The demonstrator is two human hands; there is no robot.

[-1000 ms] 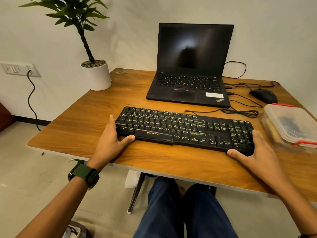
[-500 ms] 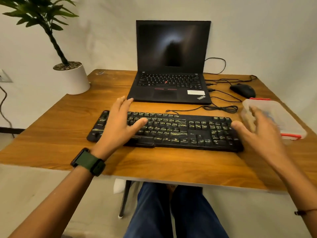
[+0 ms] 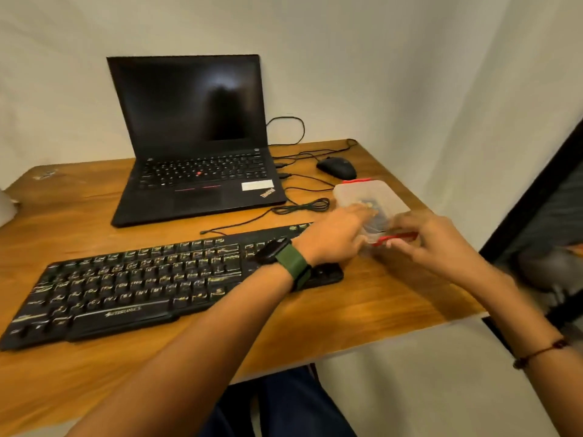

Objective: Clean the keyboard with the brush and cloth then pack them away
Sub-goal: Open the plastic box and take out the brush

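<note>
**With both hands at the box, the lid clip comes first**

While the keyboard (image 3: 164, 279) waits uncleaned at about eight o'clock on the desk (image 3: 362, 313), both hands have gone to the clear plastic container (image 3: 366, 197) at two o'clock. To open it well, hold the body down with the left hand (image 3: 337, 234), which lies flat on the lid with fingers straight, and let the right hand (image 3: 422, 238) lift the red latch (image 3: 399, 237) its fingertips appear to pinch; motion blur leaves that grasp uncertain. Lift gently, so the box does not skid toward the mouse (image 3: 337, 167). Something dark shows blurred inside, probably the brush and cloth. The box sits between the hands, just past the keyboard's right end.
</note>
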